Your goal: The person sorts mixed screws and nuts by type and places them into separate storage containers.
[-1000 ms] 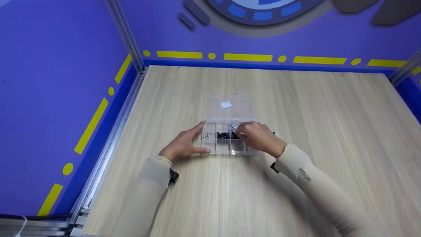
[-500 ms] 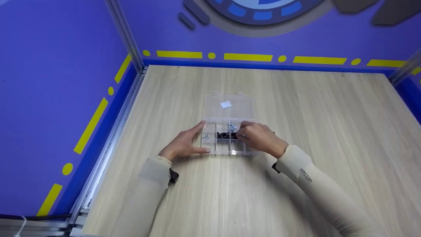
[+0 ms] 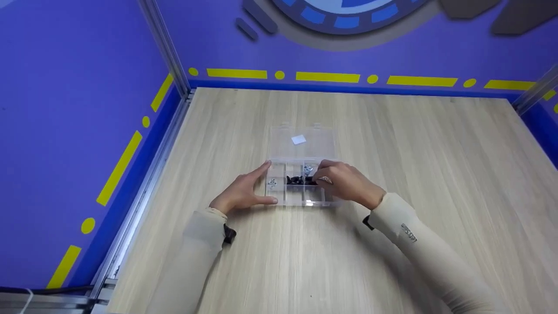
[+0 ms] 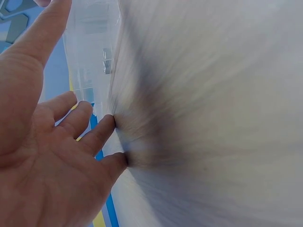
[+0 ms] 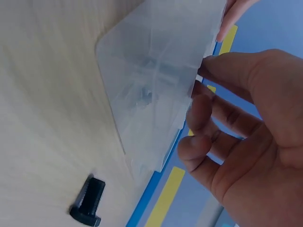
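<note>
A clear plastic compartment box (image 3: 301,203) lies on the wooden table with its lid (image 3: 281,146) folded back. My left hand (image 3: 244,192), thumb and fingers spread, touches the box's left side at its corners. My right hand (image 3: 346,183) reaches over the right half, fingers bent and tips down in the middle row. Black screws (image 3: 295,180) fill a compartment beside those fingertips; I cannot tell whether they pinch one. Small silver pieces (image 3: 308,169) sit in the compartment behind, and silver nuts (image 3: 272,183) at the left. In the right wrist view, thumb and fingers stand at the box's rim.
A black bolt (image 5: 87,201) lies on the table right of the box, hidden behind the right hand in the head view. A small white label (image 3: 298,139) shows on the lid. Blue panels (image 3: 327,61) with yellow marks border the table at the back and left.
My right hand has shifted slightly right, its fingertips staying in the box. My left hand keeps its place at the box's left side.
</note>
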A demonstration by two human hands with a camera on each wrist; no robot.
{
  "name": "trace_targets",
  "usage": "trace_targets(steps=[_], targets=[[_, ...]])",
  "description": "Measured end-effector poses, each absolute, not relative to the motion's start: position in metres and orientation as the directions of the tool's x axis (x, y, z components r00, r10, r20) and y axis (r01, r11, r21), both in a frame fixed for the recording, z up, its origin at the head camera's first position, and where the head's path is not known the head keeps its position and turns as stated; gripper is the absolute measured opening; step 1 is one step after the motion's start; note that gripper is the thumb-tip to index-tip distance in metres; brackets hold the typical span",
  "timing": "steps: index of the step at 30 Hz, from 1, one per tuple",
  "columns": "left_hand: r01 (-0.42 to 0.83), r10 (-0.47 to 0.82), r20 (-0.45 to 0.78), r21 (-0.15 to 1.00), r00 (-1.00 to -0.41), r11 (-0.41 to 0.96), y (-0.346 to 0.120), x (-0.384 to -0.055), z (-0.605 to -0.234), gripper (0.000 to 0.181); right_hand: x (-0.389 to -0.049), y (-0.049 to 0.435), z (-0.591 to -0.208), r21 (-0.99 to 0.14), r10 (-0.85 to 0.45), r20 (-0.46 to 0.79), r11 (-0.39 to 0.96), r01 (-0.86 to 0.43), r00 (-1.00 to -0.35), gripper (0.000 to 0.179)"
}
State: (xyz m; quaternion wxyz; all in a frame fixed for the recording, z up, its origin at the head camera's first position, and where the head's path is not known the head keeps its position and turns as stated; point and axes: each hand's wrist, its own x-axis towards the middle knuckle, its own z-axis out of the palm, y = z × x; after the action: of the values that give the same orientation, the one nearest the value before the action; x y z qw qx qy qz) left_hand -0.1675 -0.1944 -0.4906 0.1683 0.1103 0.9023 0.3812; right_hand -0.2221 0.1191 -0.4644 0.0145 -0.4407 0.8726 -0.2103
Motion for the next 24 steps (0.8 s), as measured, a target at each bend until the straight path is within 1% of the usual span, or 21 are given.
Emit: trace_targets(steps=[3,8,14,18,24], targets=[[0.070,0.324,-0.221,0.720,-0.920,0.690,-0.195,-0.167,-0.490,0.114,-0.225,0.129,-0.463,-0.388,-0.764,0.208,0.508,-0.769,-0.610,0.015],[0.073,0.325,-0.216,0.725,-0.921,0.685,-0.194,-0.167,-0.488,0.114,-0.231,0.153,-0.462,-0.367,-0.724,0.239,0.549,-0.751,-0.647,0.016],[0.077,0.331,-0.213,0.726,-0.919,0.683,-0.194,-0.167,-0.487,0.113,-0.234,0.186,-0.466,-0.355,-0.679,0.207,0.619,-0.701,-0.704,0.019],[0.075,0.324,-0.218,0.716,-0.921,0.694,-0.194,-0.167,-0.488,0.112,-0.233,0.204,-0.473,-0.354,-0.657,0.188,0.648,-0.674,-0.731,0.021],[0.086,0.335,-0.217,0.712,-0.917,0.697,-0.194,-0.167,-0.490,0.111,-0.228,0.224,-0.484,-0.385,-0.625,0.128,0.684,-0.619,-0.770,0.028]])
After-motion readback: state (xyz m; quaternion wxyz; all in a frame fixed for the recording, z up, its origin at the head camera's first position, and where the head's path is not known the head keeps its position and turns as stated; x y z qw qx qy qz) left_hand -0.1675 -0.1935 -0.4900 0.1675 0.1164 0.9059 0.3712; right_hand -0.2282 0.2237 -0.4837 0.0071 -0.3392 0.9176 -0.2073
